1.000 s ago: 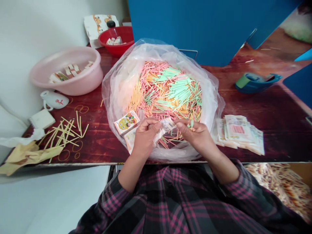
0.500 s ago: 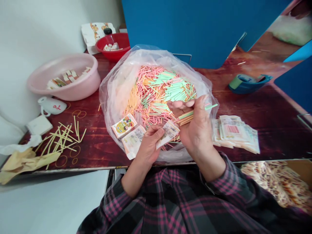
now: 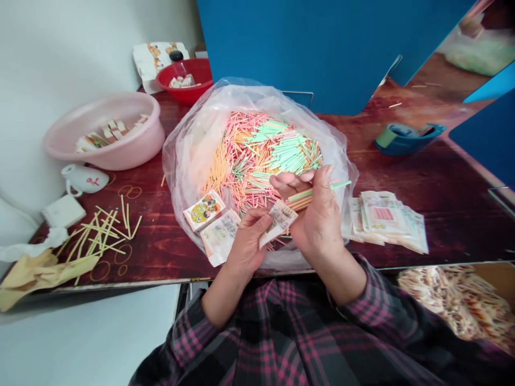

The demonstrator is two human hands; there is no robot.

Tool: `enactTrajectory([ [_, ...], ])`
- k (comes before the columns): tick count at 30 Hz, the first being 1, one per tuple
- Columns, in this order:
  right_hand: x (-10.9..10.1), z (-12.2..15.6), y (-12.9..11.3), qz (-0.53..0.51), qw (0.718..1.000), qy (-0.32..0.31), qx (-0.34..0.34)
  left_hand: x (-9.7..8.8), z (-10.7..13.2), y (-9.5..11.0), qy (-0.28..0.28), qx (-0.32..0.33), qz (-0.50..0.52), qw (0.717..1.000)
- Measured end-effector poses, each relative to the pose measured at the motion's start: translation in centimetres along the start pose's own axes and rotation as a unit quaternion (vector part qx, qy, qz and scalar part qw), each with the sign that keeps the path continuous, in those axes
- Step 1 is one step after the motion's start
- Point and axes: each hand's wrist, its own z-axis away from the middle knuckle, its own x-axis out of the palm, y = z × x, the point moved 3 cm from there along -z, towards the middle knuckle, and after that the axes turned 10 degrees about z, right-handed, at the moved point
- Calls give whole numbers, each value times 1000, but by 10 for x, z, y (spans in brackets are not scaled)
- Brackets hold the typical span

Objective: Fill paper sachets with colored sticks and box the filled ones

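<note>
My left hand (image 3: 250, 239) pinches a small printed paper packet (image 3: 278, 222) between thumb and fingers. Close by on the right, my right hand (image 3: 316, 214) holds a few thin coloured sticks (image 3: 300, 200), orange and green, across its palm under the thumb. One pale green stick juts out past the thumb. Both hands are over the front of a clear plastic bag (image 3: 189, 139) full of pink, orange and green sticks (image 3: 261, 155). Left of my left hand, a stack of packets with a cartoon print (image 3: 204, 210) and another packet (image 3: 220, 236) lie on the bag's edge.
Flat filled packets (image 3: 386, 217) are piled at the right. A pink basin (image 3: 153, 134), a white mug (image 3: 86, 178), loose yellow sticks (image 3: 100, 230) and rubber bands are on the left. Behind stand a red basin (image 3: 205, 69) and blue panels (image 3: 306, 48); a blue container (image 3: 402, 145) sits right.
My right hand has shifted slightly left, bringing the sticks closer to the packet in my left hand. The left hand keeps its hold, nearly in place.
</note>
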Motion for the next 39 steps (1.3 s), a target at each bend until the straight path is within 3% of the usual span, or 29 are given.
enactTrajectory([
  [9,-6,8,6,63,997,-7,-42,9,5,-7,-31,-49,-20,998],
  [15,-9,12,8,50,998,0,-37,8,3,-3,-27,-14,10,999],
  [26,-16,7,14,137,986,-75,62,6,-3,2,-30,21,-16,999],
  [32,-19,10,14,75,996,-14,49,6,-2,-3,-61,46,-78,994],
  [39,-18,9,7,121,992,-32,2,1,1,3,-53,100,-142,983],
])
